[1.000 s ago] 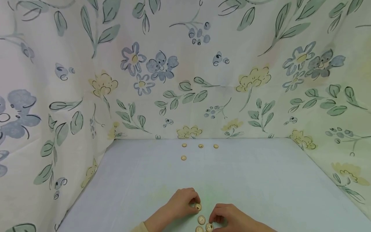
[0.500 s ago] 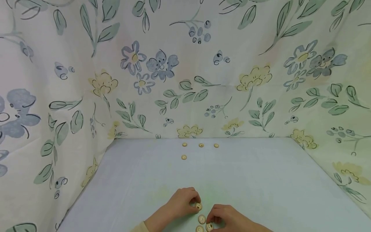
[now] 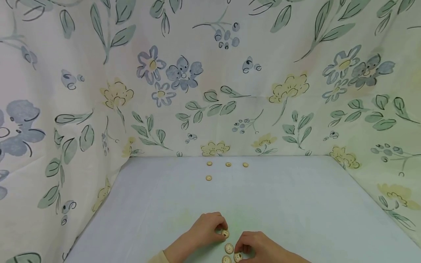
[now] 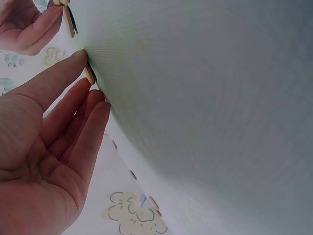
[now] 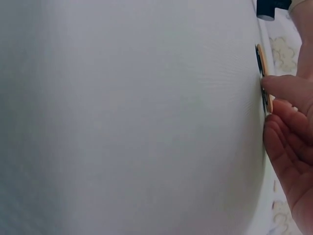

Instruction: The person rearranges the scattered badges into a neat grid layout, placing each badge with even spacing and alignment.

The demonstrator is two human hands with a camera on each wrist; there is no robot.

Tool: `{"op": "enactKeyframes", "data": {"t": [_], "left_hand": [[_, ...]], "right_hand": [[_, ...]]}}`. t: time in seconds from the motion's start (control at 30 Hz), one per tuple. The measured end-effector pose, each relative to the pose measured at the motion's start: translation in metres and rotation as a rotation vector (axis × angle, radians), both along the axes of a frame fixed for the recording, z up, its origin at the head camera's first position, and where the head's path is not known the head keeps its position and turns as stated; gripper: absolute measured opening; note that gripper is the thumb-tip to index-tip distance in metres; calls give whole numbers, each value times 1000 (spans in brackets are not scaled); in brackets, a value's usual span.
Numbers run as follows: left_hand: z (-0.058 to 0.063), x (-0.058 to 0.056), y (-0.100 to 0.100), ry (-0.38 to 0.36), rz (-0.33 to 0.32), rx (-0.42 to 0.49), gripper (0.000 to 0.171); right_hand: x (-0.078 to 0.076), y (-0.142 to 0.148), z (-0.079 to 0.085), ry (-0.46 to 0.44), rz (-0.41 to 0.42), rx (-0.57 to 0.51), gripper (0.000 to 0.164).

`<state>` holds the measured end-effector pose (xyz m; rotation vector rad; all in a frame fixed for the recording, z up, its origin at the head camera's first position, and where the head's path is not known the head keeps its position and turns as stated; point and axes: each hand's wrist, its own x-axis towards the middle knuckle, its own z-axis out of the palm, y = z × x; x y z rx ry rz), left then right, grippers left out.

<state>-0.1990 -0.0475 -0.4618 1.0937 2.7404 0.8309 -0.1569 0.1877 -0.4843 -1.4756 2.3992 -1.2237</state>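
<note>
At the bottom centre of the head view, the left hand [image 3: 208, 230] pinches a round, pale tan, wooden-looking disc [image 3: 225, 233] between thumb and fingertips, face up, its dark spot toward the frame's lower edge. Lower and to the right, the right hand [image 3: 263, 247] pinches a second tan disc [image 3: 238, 257], its dark spot toward the upper right. Both are circular, equally wide every way. Two loose tan discs [image 3: 229, 248] lie flat beside it on the whitish table [image 3: 296, 197]; four farther discs [image 3: 209, 163] lie just below the frame's centre.
</note>
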Motion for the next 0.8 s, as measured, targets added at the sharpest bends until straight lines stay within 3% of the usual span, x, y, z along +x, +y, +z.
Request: {"op": "enactKeyframes", "data": {"t": [0.43,0.67,0.8], "left_hand": [[2,1,-1,12,7,5,17],[2,0,-1,10,1,6,17],[1,-1,-1,8,-5,9,17]], "right_hand": [[-7,5,1,-131,-142,-44,15],[-25,8,-4,-98,-215,-94,15],[-39,8,-4,-145,-264,-91,16]]}}
